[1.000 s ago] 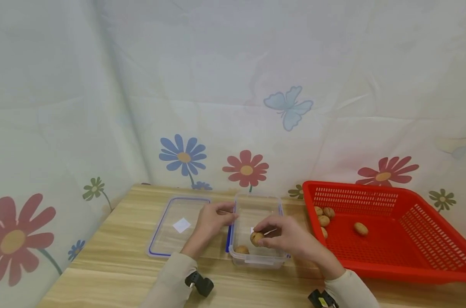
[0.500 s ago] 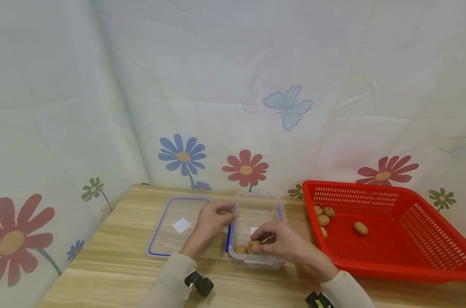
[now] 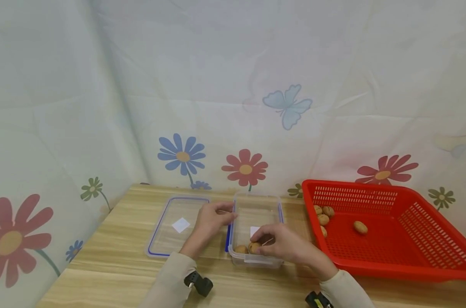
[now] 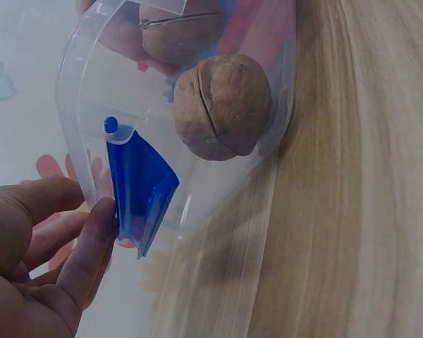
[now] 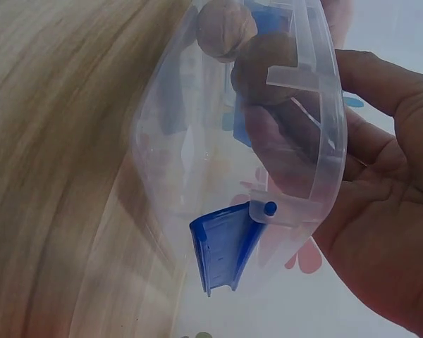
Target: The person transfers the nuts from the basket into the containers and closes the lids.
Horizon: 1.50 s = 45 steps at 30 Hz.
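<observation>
A clear plastic box (image 3: 256,210) with blue side clips stands on the wooden table. My left hand (image 3: 211,221) pinches its left rim between thumb and fingers. Reaching in at the near end, my right hand (image 3: 288,244) holds a walnut (image 3: 253,247) with its fingertips, low in the box. Beside it, to the left, another walnut (image 3: 241,249) lies on the bottom; the left wrist view shows this walnut (image 4: 223,107) through the wall. In the right wrist view the held walnut (image 5: 262,69) is seen through the plastic, with the fingers around it.
A clear lid (image 3: 166,214) with a blue seal and a white paper square (image 3: 180,225) lies left of the box. To the right stands a red slotted basket (image 3: 375,268); several walnuts gather along its left side and one walnut (image 3: 360,227) lies apart.
My right hand has lowered the walnut from above the box to near its bottom, next to the other walnut. My left hand has stayed at the rim.
</observation>
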Motion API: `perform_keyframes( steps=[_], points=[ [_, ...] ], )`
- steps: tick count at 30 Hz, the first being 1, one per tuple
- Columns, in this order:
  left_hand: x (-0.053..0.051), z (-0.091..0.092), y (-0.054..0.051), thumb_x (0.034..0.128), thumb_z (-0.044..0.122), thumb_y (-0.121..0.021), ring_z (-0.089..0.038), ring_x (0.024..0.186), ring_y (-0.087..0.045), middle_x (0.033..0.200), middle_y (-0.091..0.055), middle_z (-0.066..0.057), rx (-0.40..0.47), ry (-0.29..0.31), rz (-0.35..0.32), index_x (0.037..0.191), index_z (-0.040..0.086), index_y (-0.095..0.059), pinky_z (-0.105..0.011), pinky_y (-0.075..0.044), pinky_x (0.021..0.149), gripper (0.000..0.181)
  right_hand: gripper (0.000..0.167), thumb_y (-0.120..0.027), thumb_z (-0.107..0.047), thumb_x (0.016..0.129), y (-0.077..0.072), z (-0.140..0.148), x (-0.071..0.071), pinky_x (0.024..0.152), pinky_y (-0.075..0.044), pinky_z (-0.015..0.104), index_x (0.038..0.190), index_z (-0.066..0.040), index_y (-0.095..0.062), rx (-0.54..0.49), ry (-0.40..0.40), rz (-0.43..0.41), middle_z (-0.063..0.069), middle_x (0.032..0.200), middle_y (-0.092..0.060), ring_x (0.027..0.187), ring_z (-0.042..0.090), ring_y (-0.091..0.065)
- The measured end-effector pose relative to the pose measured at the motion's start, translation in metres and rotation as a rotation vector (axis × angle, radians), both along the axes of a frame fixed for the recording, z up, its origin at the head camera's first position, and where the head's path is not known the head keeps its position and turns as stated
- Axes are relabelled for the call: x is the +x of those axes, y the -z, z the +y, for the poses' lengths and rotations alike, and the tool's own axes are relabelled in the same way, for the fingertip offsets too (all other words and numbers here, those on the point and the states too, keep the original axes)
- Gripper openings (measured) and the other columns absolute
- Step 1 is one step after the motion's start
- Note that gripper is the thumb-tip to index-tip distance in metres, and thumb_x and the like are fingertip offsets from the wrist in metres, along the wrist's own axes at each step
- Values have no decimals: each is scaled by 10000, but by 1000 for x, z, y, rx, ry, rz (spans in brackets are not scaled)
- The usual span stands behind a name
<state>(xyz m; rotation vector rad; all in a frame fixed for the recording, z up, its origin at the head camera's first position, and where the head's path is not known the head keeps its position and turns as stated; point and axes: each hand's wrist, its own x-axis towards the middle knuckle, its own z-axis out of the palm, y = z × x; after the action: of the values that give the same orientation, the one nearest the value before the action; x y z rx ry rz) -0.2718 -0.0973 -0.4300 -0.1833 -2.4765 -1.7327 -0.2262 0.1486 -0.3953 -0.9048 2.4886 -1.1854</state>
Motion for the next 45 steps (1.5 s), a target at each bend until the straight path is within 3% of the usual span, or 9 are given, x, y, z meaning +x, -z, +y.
perform_keyframes(
  steps=[7, 17, 27, 37, 45],
  points=[
    [1, -1, -1, 919, 73, -823, -260, 923, -761, 1093, -784, -138, -10, -4, 3, 1228, -18, -771, -378, -642, 787, 326, 191, -826, -81, 930, -2, -1, 1, 878, -593, 253, 1099, -9, -770, -5, -11, -14, 31, 1003, -765, 912, 179, -703],
    [0, 0, 0, 913, 58, -826, -252, 908, -763, 1097, -783, -149, 12, 5, 9, 1212, -27, -774, -346, -639, 769, 315, 215, -807, -67, 944, -11, 1, 5, 925, -613, 381, 1139, 6, -754, -36, 9, -14, 117, 1089, -765, 972, 210, -722],
    [4, 0, -3, 924, 43, -814, -281, 922, -766, 1111, -772, -184, 28, 22, 13, 1236, -51, -754, -364, -645, 774, 332, 236, -818, -178, 958, -41, 13, 11, 918, -612, 333, 1173, -93, -769, -49, 66, 51, 9, 1130, -756, 1018, 196, -722],
    [3, 0, -3, 922, 44, -813, -271, 912, -766, 1102, -773, -184, 32, 28, 9, 1237, -55, -752, -366, -646, 778, 336, 305, -817, -192, 960, -79, 36, 13, 866, -626, 309, 1238, -84, -756, -41, 121, 132, 50, 1181, -745, 1048, 238, -725],
    [2, 0, -3, 929, 44, -806, -266, 924, -764, 1110, -773, -179, 22, 21, 0, 1242, -45, -755, -360, -645, 786, 330, 304, -838, -198, 943, -109, 61, 13, 868, -600, 245, 1231, -129, -768, 39, 222, 247, 9, 1180, -746, 1031, 189, -719]
  ],
)
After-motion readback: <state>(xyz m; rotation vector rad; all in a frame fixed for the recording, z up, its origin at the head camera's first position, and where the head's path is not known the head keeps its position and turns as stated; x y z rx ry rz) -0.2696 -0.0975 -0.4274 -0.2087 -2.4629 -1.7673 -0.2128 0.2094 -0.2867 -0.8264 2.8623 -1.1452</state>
